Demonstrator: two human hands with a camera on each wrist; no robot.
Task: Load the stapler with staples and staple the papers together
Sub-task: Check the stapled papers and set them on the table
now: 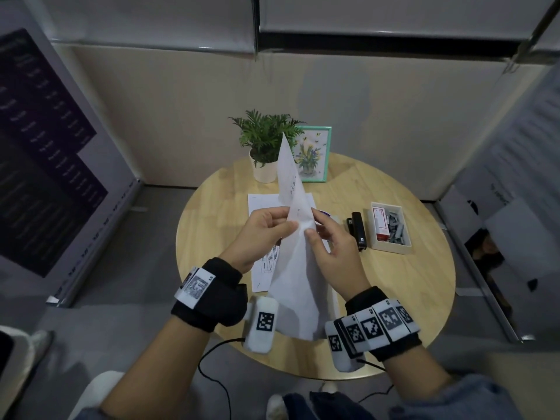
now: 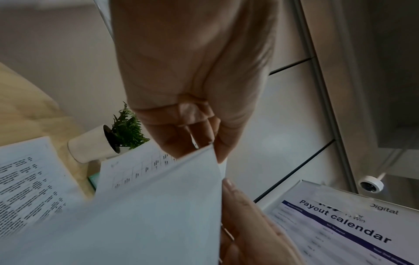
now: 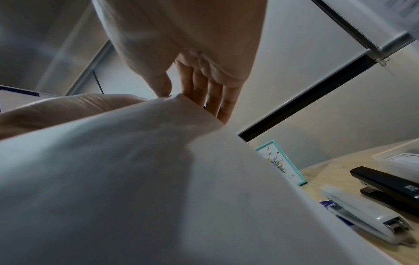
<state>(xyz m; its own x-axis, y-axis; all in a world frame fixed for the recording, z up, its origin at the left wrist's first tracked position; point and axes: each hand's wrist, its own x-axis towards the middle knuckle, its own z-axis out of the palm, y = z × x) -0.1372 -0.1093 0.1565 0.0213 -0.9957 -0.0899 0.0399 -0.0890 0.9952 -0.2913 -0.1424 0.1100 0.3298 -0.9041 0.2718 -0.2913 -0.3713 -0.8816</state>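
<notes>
Two hands are holding white printed paper sheets (image 1: 298, 237) up above the middle of the round light-wood table (image 1: 394, 298), edge-on to the head camera, so how many sheets are in the lifted bunch cannot be told. The left hand (image 1: 266, 234) is pinching the paper near its middle edge between thumb and curled fingers, and the right hand (image 1: 336, 253) is meeting it from 3 o'clock, thumb pressing the near face with the fingers behind. One more printed sheet (image 1: 263, 204) is lying flat on the table beneath them. At 3 o'clock from the hands one black stapler (image 1: 359, 230) is lying on the table, untouched, and farther toward 3 o'clock one shallow white tray (image 1: 394, 248) is holding one red-and-white staple box (image 1: 382, 222) and a loose pile of grey staple strips (image 1: 397, 227). At 12 o'clock one green plant in a white pot (image 1: 265, 147) and one mint-framed flower picture (image 1: 313, 154) are standing side by side. The right wrist view alone is showing one white stapler (image 3: 365, 215) lying just beside the black one, mostly hidden behind the paper in the head view. The left wrist view alone is showing the table grid printed on the lifted sheet, and a wall board reading "Payout calendar" (image 2: 344, 226).
</notes>
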